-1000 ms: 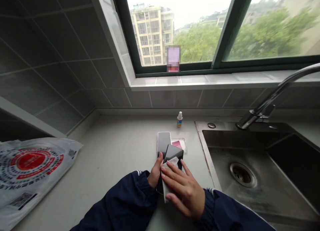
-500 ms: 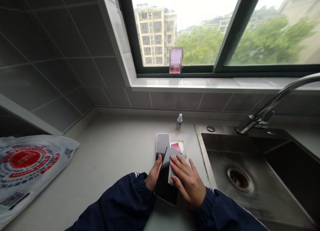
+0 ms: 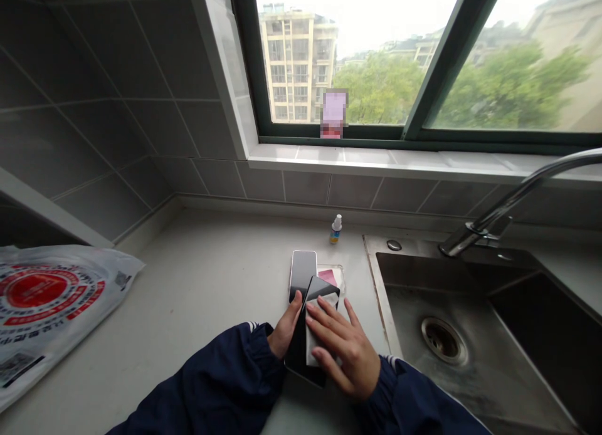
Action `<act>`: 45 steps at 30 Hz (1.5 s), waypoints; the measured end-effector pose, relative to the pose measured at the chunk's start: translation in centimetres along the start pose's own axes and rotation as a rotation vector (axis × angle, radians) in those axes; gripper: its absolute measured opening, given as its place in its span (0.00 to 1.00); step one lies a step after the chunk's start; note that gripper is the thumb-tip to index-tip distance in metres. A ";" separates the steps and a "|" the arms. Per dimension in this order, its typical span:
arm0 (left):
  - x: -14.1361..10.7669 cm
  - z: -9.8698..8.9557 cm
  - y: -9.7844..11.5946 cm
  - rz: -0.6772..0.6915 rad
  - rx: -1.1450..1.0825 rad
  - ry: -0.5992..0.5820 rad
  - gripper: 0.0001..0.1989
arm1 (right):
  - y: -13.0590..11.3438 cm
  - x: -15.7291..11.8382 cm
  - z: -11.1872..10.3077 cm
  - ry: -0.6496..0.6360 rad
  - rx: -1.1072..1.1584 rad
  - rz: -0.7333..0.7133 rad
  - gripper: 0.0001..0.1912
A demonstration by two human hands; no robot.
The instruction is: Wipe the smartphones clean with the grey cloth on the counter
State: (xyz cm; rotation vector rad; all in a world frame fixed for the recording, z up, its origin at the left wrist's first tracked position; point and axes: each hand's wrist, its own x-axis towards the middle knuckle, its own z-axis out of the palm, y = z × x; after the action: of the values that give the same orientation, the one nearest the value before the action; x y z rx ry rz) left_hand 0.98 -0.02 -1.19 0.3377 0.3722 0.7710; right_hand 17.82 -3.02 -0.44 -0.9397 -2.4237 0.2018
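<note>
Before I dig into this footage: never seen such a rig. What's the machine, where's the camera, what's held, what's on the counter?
There's no machine: the hands are a person's own, bare, with dark blue sleeves. Every picture comes from one camera worn on the head, looking forward and down.

The left hand grips a dark phone by its side. The right hand lies flat over a white wipe on the phone's face.

On the counter, just beyond, lie another phone and a clear case with a pink piece. A small bottle stands farther back. A printed plastic bag is on the left; the sink is on the right.
</note>
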 end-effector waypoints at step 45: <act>-0.1 0.3 0.0 -0.041 -0.044 0.023 0.31 | -0.9 -0.1 0.6 0.011 0.022 0.004 0.26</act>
State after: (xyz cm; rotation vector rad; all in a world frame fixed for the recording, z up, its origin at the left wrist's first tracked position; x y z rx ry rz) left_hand 1.03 -0.15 -0.85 0.2796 0.3816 0.7427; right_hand 17.09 -3.73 -0.74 -0.9333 -2.4056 0.2232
